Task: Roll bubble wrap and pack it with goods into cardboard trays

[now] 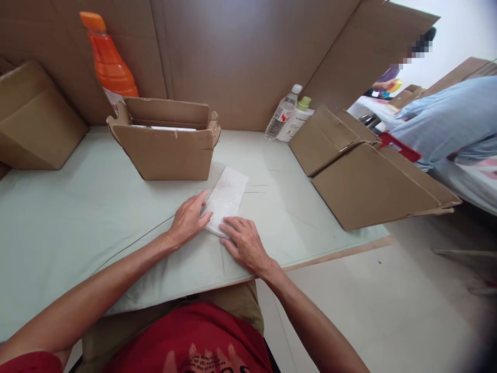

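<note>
I rest my unclenched left hand [190,217] and loosely spread right hand [247,242] on the white packet [229,189], just in front of the cardboard box [171,155], the right farther away.

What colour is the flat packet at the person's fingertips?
The flat packet is whitish, with a slight shine; it shows in the head view.

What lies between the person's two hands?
The near end of a white packet lies between the left hand and the right hand, as the head view shows.
</note>
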### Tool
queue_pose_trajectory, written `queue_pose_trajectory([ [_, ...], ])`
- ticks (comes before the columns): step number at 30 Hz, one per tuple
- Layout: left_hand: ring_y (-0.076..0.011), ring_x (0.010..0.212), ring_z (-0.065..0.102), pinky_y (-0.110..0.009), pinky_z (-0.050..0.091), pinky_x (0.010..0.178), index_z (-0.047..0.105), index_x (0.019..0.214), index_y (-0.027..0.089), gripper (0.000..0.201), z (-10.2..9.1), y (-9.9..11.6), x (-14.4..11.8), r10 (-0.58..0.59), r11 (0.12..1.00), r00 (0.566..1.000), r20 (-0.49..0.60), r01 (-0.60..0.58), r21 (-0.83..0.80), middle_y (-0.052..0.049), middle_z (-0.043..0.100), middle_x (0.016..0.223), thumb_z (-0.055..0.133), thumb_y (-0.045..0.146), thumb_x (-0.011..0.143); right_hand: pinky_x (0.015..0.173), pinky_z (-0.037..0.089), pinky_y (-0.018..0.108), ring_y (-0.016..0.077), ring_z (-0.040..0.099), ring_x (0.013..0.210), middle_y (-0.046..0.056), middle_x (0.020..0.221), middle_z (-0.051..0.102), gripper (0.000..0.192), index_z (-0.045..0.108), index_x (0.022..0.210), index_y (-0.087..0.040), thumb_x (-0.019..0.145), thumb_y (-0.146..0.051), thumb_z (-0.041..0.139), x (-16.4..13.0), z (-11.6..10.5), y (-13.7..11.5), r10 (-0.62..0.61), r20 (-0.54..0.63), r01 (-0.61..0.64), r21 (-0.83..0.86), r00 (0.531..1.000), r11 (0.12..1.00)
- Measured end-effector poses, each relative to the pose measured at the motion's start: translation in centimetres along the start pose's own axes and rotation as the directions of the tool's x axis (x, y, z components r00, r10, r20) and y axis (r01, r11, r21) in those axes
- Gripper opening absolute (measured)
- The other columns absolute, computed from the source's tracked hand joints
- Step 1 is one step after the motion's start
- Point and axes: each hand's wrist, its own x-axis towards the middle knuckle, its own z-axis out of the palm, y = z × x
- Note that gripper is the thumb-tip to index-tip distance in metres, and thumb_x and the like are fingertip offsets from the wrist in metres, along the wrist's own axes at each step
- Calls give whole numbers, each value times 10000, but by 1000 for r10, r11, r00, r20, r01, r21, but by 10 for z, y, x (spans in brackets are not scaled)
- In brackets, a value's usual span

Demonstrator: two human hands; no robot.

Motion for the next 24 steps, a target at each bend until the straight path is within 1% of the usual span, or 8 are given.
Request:
queue_pose_trajectory([
  [3,-300,1173,590,-449,458,1000,515,1416,187,565,-11,-3,-20,274,960,962,-22,-272,65,-131,659,1274,591,301,868,954,489,488,282,655,1140,95,1210,740,275,716,1158,-252,967,-162,541,7,3,9,-5,-19,6,76,1000,997],
  [6,-283,1157,602,-456,462,992,525,1407,197,543,-20,-5,-45,413,908,909,60,-416,44,-114,693,1212,538,169,865,959,509,451,245,683,1090,64,1150,762,279,713,1177,-269,995,-202,512,5,-4,10,10,-8,-7,274,1000,962],
  [9,-237,955,645,-414,509,878,560,1368,222,519,-24,-3,-63,327,945,941,90,-326,-29,-64,723,995,500,119,862,958,539,403,218,697,1066,43,1141,762,272,716,1175,-284,1006,-262,505,-1,-11,4,63,75,-92,478,995,874],
  [12,-213,882,651,-388,540,839,585,1333,232,458,-26,3,-73,177,981,981,82,-169,-96,-57,716,986,535,182,880,903,572,361,210,699,1056,49,1195,740,285,688,1228,-283,977,-281,555,-12,-14,-4,178,78,-191,552,981,811],
  [14,-203,879,656,-375,548,838,590,1319,228,446,-27,6,-75,147,983,987,70,-137,-125,-56,712,998,550,189,877,921,569,377,227,680,1104,63,1240,719,330,663,1268,-284,941,-283,615,-19,-14,-8,218,0,-185,530,976,827],
  [17,-206,954,658,-366,545,854,616,1244,213,408,-28,6,-77,249,960,966,64,-238,-145,-63,707,1025,549,131,850,1012,528,434,255,645,1185,78,1263,706,339,655,1269,-285,931,-306,644,-27,-17,-11,200,-94,-134,467,975,874],
  [21,-227,1041,637,-400,532,882,638,1098,200,323,-28,1,-87,391,920,919,57,-388,-55,-91,679,1114,533,54,829,1003,525,452,255,646,1163,92,1231,715,268,684,1201,-258,997,-322,523,-21,-15,-6,225,-95,-179,348,970,920],
  [24,-260,1088,610,-448,515,920,630,1088,188,300,-26,-1,-98,451,887,891,50,-454,81,-122,653,1181,560,49,831,980,507,507,306,620,1178,120,1285,686,198,717,1079,-228,940,-307,600,-10,-6,-1,199,-55,-188,163,978,969],
])
